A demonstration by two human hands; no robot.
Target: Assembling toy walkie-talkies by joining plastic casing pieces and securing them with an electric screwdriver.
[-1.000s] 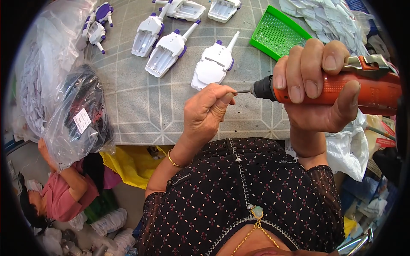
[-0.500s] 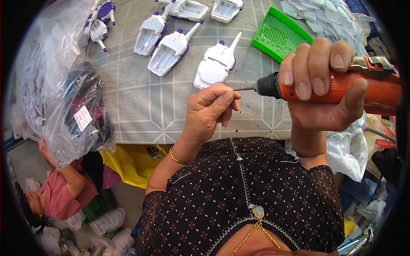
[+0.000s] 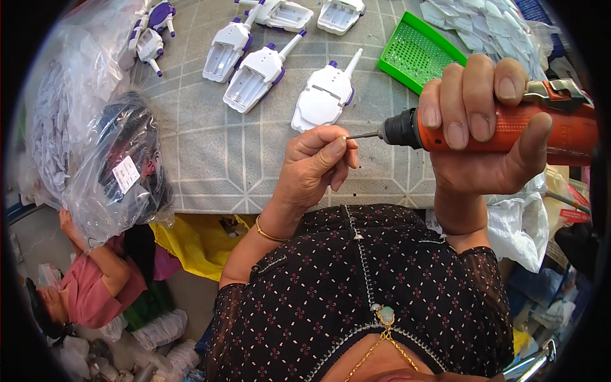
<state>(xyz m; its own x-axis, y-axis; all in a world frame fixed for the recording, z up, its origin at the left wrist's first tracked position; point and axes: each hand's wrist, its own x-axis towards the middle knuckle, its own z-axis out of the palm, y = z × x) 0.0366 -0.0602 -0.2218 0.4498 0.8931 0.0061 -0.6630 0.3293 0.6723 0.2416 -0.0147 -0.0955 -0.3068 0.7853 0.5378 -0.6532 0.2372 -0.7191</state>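
My right hand (image 3: 478, 121): fingers wrapped over an orange power screwdriver (image 3: 509, 129), thumb along its near side; tool held level above the table, bit (image 3: 365, 135) pointing to my left; my left hand (image 3: 312, 159): thumb and forefinger pinched together at the bit's tip, other fingers curled; whether a small piece sits between them I cannot tell; one white-and-purple device (image 3: 322, 99), back panel on, lying just beyond my left hand; four open-backed devices (image 3: 254, 79), compartments bare, grouped farther left and away from me; one green perforated tray (image 3: 398, 76), near my right fingers, small shiny pieces inside; one heap of flat white parts (image 3: 474, 28), beyond the tray; one clear plastic bag (image 3: 127, 169) with dark contents, at the left edge of the grey patterned tablecloth (image 3: 216, 153); one co-worker (image 3: 105, 286) in pink, lower left.
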